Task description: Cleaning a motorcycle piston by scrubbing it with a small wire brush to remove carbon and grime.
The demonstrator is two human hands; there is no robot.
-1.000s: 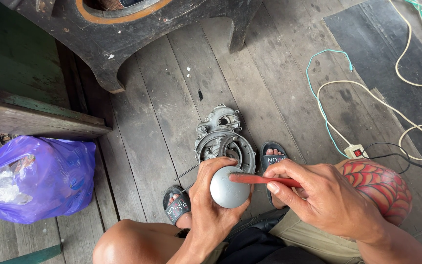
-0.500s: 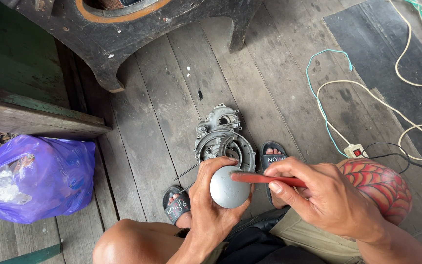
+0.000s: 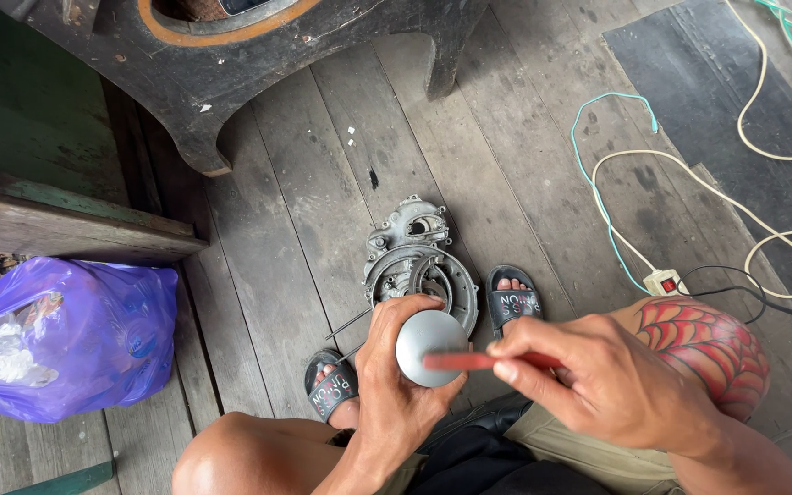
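The left hand (image 3: 396, 380) is wrapped around a round grey cap (image 3: 431, 346). The fingers curl up along its left side and the thumb sits at its lower right. The cap is smooth and shiny and faces up at the camera.

The right hand (image 3: 611, 380) pinches a thin red stick (image 3: 469, 361) between thumb and fingers. The stick lies flat across the lower part of the cap, with its tip near the cap's left side. The tip looks a bit blurry.

Both hands are up in the air above the person's lap. Below them are two bare knees. The right knee has a red web tattoo (image 3: 703, 344) on it.

Just past the hands, two feet in black sandals (image 3: 512, 302) rest on the wooden floor (image 3: 304, 211). Between the feet lies a grey metal engine part (image 3: 410, 257), round at the near end and bumpy at the far end. The cap hides a little of its near edge.

To the left, a purple plastic bag (image 3: 75, 335) sits on the floor beside a green wooden beam (image 3: 57, 220).

To the right, a small white switch (image 3: 664, 281) lies by the knee. A white cord (image 3: 763, 165) and a green cord (image 3: 598, 174) loop away from it over a dark mat (image 3: 717, 82).

Farthest away, at the top, stands a big black wooden thing (image 3: 258, 55) with an orange ring on it.
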